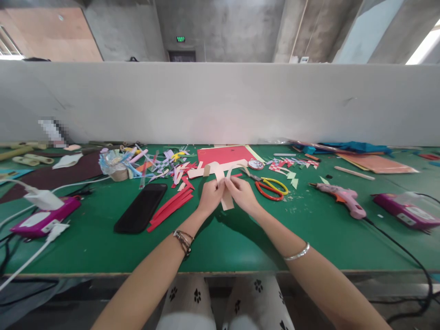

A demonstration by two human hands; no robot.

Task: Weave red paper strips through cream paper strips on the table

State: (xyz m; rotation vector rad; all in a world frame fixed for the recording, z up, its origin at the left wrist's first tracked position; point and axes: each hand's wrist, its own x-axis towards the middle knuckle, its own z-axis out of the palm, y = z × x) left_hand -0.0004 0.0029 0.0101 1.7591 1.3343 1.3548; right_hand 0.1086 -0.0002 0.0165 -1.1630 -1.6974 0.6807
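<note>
My left hand and my right hand meet above the green table, fingers pinched on crossed strips of pale peach paper. One strip end hangs below my hands, and others reach up and out to both sides. The fingertips partly hide where the strips cross. Just behind lies a red sheet of paper. Right of my right hand rest scissors with red and yellow handles. Red paper strips lie to the left of my left hand, beside a black phone.
A pink glue gun lies at right, its cord running off the table edge, near a purple power strip. Another purple power strip with plugs sits left. Paper scraps and a wrapped cup-like bundle stand behind the phone.
</note>
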